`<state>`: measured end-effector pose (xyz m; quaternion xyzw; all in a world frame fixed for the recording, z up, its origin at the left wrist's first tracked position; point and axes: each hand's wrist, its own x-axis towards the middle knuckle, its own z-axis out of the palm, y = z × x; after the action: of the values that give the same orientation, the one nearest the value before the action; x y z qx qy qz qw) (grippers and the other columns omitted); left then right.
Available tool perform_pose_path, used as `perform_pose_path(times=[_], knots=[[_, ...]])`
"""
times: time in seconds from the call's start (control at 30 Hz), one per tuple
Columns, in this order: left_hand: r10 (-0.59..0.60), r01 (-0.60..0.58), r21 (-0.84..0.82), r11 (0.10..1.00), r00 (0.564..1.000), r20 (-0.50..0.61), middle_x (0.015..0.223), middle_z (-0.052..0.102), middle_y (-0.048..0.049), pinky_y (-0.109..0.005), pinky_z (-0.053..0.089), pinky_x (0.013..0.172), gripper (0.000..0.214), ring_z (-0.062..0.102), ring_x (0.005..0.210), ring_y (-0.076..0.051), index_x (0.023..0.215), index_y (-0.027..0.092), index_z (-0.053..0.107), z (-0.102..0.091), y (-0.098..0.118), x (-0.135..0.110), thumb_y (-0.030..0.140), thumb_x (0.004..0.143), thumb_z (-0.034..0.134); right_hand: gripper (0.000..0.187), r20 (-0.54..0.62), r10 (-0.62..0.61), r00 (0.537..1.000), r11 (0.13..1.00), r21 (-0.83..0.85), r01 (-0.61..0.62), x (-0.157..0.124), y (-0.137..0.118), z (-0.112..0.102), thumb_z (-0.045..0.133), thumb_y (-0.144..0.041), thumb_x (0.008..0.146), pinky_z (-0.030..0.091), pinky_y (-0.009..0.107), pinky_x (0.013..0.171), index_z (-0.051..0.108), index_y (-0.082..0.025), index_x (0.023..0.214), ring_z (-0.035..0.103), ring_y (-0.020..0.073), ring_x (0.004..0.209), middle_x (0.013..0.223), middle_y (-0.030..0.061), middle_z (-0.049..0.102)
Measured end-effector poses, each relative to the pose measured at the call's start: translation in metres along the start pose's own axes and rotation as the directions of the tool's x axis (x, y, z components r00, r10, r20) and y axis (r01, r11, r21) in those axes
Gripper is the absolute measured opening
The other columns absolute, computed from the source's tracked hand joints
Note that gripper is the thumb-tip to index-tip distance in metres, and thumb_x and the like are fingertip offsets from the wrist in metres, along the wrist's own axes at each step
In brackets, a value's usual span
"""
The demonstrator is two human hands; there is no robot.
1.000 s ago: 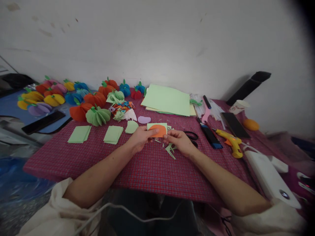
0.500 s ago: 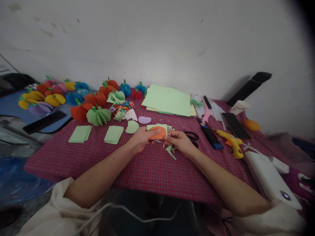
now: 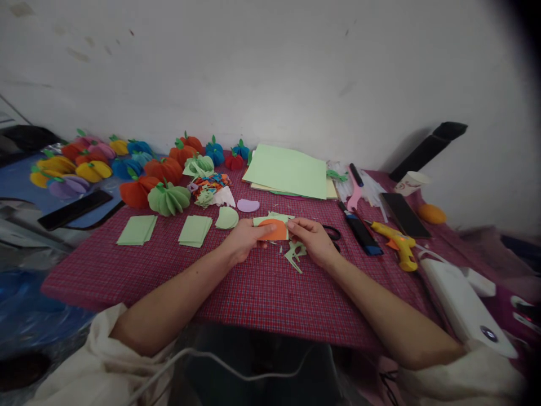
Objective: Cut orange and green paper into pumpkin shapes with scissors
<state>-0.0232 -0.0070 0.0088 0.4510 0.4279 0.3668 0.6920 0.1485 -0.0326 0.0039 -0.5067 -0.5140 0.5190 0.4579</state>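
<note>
While my left hand (image 3: pixel 242 239) pinches orange card (image 3: pixel 277 231) over green paper (image 3: pixel 258 220) mid-frame, my right hand (image 3: pixel 315 241) meets their right edge, its grip unclear; I'm probably aligning them, and the next move calls for steady pressure.

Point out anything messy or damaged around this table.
Green scraps lie scattered near the held orange piece, unlike the stacked green rectangles at left. Brownish patches mark the wall at upper left, perhaps stains or chipped paint. Nothing looks spilled.

The orange, round-topped paper piece (image 3: pixel 281 231) sits flat against the pale-green rectangular paper (image 3: pixel 258 221), green peeking out at eleven o'clock, both just off centre toward six!
</note>
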Motion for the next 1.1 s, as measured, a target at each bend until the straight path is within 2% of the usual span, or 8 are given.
perform_pose_path(times=[0.37,0.6,0.87,1.1], knots=[[-0.004,0.003,0.028,1.000,0.999,0.036,0.080,0.065,-0.0099,-0.022,0.042,0.047,0.036,0.054,0.062,-0.012,0.080,0.009,0.067,0.0041,0.0008,-0.0024,0.034,0.054,0.074,0.032,-0.035,-0.019,0.999,0.999,-0.052,0.017,0.0003,0.0018,0.0006,0.057,-0.047,0.071,0.031,0.018,0.037,0.060,-0.016,0.072,0.040,0.0063,0.040,0.052,-0.0037,0.048],[-0.017,0.017,0.028,0.999,1.000,0.006,0.078,0.065,-0.0085,-0.022,0.041,0.047,0.036,0.054,0.061,-0.012,0.079,0.010,0.067,0.0054,0.0001,-0.0026,0.034,0.053,0.074,0.031,-0.037,-0.023,0.999,0.998,-0.053,0.021,-0.0006,-0.0004,0.0023,0.058,-0.046,0.071,0.030,0.018,0.036,0.059,-0.016,0.069,0.037,0.0055,0.038,0.050,-0.0047,0.046],[0.018,-0.019,-0.049,0.999,0.999,-0.030,0.081,0.065,-0.0086,-0.022,0.041,0.048,0.035,0.056,0.065,-0.013,0.083,0.010,0.066,0.0056,-0.0011,-0.0004,0.033,0.057,0.072,0.030,-0.004,-0.028,1.000,0.996,-0.082,0.027,-0.0004,0.0033,0.0013,0.060,-0.046,0.070,0.030,0.017,0.037,0.061,-0.016,0.075,0.038,0.0055,0.040,0.051,-0.0045,0.046],[-0.010,0.010,-0.046,0.999,1.000,-0.003,0.079,0.065,-0.0077,-0.023,0.042,0.050,0.034,0.056,0.065,-0.013,0.082,0.011,0.067,0.0059,-0.0011,-0.0029,0.034,0.058,0.071,0.032,0.021,-0.077,0.997,0.989,-0.129,0.079,0.0002,0.0068,0.0002,0.058,-0.046,0.070,0.027,0.018,0.038,0.056,-0.015,0.065,0.033,0.0043,0.040,0.050,-0.0052,0.043]])
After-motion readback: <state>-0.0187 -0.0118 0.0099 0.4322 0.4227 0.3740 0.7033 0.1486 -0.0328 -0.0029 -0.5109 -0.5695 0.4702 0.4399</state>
